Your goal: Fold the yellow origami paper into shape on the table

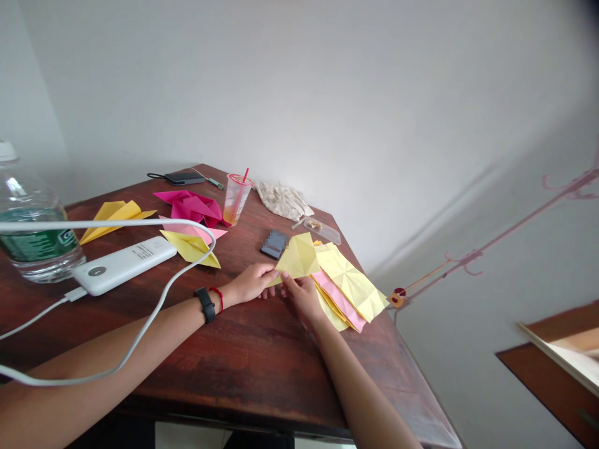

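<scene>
A pale yellow folded sheet of paper (300,254) is held up just above the table between both hands. My left hand (253,280), with a black band and a red cord at the wrist, pinches its lower left edge. Close beside it, my right hand (303,298) grips the near edge with the thumb on top; its other fingers are mostly hidden. Right of the hands lies a stack of creased papers (349,284), yellow and pink, partly behind the held sheet. A dark phone (274,244) rests just beyond my left hand.
Folded paper pieces in magenta (194,207), yellow (112,218) and light yellow (191,248) lie at left. Near them stand a drink cup (236,199) and a water bottle (37,231). A white power bank (125,265) trails a cable (161,305) across my view. A cloth bag (284,198) lies behind.
</scene>
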`<act>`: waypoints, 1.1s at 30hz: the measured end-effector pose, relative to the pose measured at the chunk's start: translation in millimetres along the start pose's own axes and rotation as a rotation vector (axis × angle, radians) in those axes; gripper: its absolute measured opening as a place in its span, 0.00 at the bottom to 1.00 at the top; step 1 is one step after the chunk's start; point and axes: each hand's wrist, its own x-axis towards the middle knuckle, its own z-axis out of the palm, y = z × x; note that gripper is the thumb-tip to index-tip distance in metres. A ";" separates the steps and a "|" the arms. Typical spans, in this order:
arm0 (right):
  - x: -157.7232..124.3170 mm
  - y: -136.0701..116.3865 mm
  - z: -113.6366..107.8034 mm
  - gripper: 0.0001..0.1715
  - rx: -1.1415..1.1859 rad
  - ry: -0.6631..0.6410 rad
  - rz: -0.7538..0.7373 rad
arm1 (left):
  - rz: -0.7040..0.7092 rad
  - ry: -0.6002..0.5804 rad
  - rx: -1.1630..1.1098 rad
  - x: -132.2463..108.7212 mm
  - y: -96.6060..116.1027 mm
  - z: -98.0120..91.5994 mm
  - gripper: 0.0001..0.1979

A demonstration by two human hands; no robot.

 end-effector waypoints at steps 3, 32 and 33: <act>1.3 0.1 -1.2 0.27 0.021 0.013 -0.017 | -0.004 0.000 0.008 0.0 0.7 0.0 0.23; 1.5 5.8 0.7 0.26 0.091 -0.008 -0.012 | -0.004 0.009 0.009 -1.7 4.3 0.3 0.24; 1.5 5.2 0.6 0.26 0.086 0.000 -0.017 | -0.002 0.007 0.009 -1.7 4.0 0.4 0.24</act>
